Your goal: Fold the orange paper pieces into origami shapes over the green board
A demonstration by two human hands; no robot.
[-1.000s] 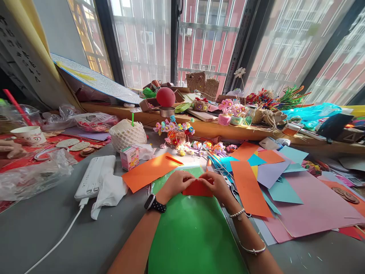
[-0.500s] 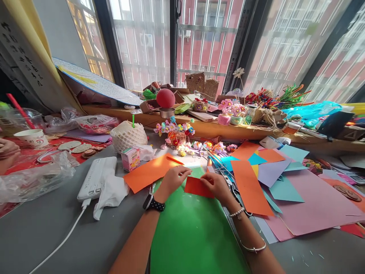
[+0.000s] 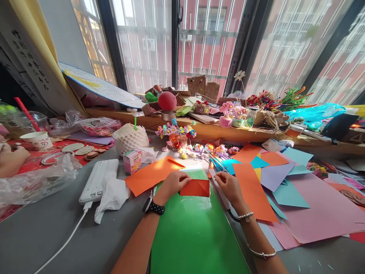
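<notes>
While L hand (image 3: 172, 185) pinches red paper (image 3: 195, 188), R hand (image 3: 229, 187) grip unclear; pink box (image 3: 132, 162) lbl "4D"

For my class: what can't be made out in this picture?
In the head view:
Red paper: upper-left corner, covered by left hand.
Right hand: whether it pinches anything; too small.
White device: right side, partly behind tissue.
White cable: lower end, cut by bottom edge.

- Your left hand (image 3: 172, 185) pinches the left end of a small, red-orange paper rectangle (image 3: 196, 188) over a glossy green mat (image 3: 196, 236).
- Your right hand (image 3: 231, 188): apart from the rectangle, fingertips bunched; contents unclear.
- To your left: white, rectangular power bank (image 3: 98, 179), cable plugged in.
- To your right: long orange paper strip (image 3: 253, 192), near a large pink paper sheet (image 3: 325, 209).
</notes>
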